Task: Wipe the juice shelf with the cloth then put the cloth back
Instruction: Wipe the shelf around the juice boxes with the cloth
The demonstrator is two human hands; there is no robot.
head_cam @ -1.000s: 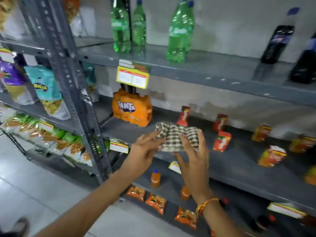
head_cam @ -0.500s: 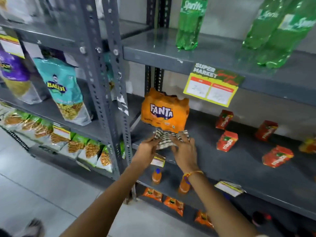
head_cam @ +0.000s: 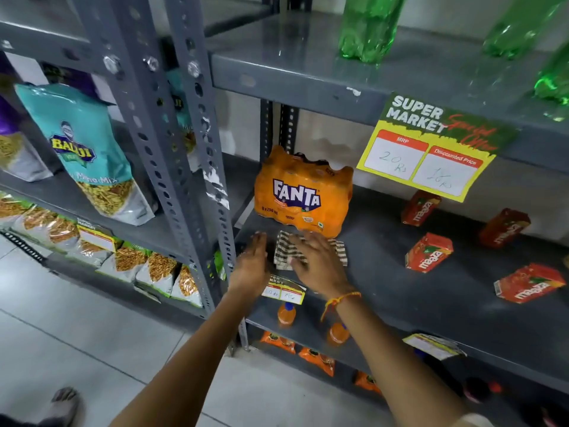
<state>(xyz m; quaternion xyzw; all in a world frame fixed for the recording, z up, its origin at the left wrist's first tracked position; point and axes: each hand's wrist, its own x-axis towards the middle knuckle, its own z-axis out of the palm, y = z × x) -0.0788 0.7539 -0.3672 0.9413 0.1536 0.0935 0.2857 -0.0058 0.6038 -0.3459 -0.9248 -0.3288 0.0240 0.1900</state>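
Note:
A checked cloth (head_cam: 282,251) lies folded on the grey juice shelf (head_cam: 400,298), right in front of an orange Fanta pack (head_cam: 303,195). My right hand (head_cam: 318,265) rests flat on top of the cloth with its fingers spread, covering the cloth's middle. My left hand (head_cam: 252,266) is just left of the cloth at the shelf's left end, fingers straight and apart, holding nothing.
Several red Maaza juice cartons (head_cam: 429,252) lie scattered on the shelf to the right. Green bottles (head_cam: 366,26) stand on the shelf above, with a yellow price card (head_cam: 428,149) hanging from its edge. A perforated grey post (head_cam: 184,149) and snack bags (head_cam: 86,149) are left.
Both hands carried the cloth left along the shelf to the front of the Fanta pack. The left hand has let go and the right hand now lies flat on it.

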